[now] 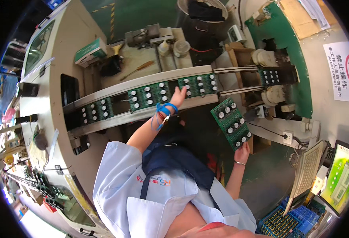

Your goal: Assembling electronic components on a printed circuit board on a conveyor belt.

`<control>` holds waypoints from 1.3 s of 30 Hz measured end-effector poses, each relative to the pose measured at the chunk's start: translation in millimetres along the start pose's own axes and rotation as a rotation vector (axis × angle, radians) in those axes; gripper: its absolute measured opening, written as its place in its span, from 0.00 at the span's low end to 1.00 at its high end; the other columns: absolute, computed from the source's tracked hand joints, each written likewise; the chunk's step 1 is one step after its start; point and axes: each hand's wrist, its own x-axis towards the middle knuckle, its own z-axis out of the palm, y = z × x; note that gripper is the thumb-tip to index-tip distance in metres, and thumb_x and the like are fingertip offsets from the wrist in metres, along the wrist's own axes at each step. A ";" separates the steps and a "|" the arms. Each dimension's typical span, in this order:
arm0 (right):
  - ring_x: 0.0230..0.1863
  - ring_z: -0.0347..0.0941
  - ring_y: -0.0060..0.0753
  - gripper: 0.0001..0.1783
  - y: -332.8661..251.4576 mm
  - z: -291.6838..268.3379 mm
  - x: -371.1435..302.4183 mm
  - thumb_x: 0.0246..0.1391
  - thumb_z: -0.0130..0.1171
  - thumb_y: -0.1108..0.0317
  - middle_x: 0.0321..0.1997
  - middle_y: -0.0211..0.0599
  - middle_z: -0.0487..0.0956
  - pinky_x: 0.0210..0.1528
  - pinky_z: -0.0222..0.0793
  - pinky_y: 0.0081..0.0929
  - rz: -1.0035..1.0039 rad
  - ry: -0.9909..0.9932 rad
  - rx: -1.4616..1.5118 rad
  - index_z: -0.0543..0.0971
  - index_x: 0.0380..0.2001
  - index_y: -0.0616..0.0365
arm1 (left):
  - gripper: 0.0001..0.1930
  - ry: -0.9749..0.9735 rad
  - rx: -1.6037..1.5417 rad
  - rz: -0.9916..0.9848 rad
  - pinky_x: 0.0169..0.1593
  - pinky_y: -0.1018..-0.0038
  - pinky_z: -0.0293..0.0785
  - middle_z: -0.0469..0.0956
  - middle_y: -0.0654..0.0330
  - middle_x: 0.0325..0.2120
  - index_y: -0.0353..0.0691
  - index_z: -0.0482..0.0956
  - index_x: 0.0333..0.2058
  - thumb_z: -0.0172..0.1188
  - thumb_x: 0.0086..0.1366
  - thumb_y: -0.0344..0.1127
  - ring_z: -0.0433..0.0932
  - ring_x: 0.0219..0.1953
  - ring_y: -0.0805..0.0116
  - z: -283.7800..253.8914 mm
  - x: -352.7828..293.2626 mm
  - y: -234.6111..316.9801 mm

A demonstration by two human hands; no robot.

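My left hand point(177, 97), with a blue strap point(165, 109) at its wrist, reaches over the conveyor rail. Its slightly parted fingertips are at the left edge of a green circuit board point(193, 87) carrying rows of round, white-topped components. I cannot see a grip on that board. Lower right, my right hand point(242, 152) pinches the bottom corner of another green circuit board point(231, 122), which it holds tilted in the air, component side showing. Further left in the rail lie two similar boards, a middle one point(147, 96) and one at the machine opening point(95, 111).
Two thin rails point(238, 70) run right to a board point(270, 76) near white rolls. Behind the conveyor, a bench holds a screwdriver point(138, 70), a bottle point(163, 48) and a box point(91, 52). A large machine point(49, 91) stands left; a monitor point(343, 176) and keyboard point(306, 171) are right.
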 end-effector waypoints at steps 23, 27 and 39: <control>0.34 0.64 0.20 0.07 -26.6 -7.4 119.7 0.52 0.49 0.72 0.33 0.28 0.69 0.35 0.59 0.22 0.141 0.012 -0.218 0.70 0.34 0.64 | 0.37 -0.510 -0.451 -0.195 0.57 0.68 0.49 0.63 0.51 0.51 0.35 0.56 0.54 0.29 0.59 0.63 0.59 0.55 0.61 108.5 41.5 96.5; 0.27 0.60 0.15 0.06 -2.0 53.8 173.1 0.50 0.51 0.71 0.25 0.24 0.66 0.30 0.55 0.16 0.210 -0.099 -0.383 0.71 0.28 0.63 | 0.35 -0.307 -0.424 -0.158 0.49 0.73 0.61 0.70 0.55 0.42 0.36 0.68 0.47 0.33 0.59 0.63 0.68 0.43 0.67 44.6 -9.5 76.2; 0.20 0.61 0.13 0.09 74.6 97.0 313.8 0.47 0.54 0.67 0.18 0.21 0.69 0.22 0.57 0.15 0.366 -0.589 -1.044 0.75 0.22 0.63 | 0.35 0.253 -0.122 -0.168 0.47 0.69 0.63 0.73 0.41 0.36 0.26 0.71 0.39 0.40 0.57 0.60 0.70 0.43 0.51 50.6 14.8 10.2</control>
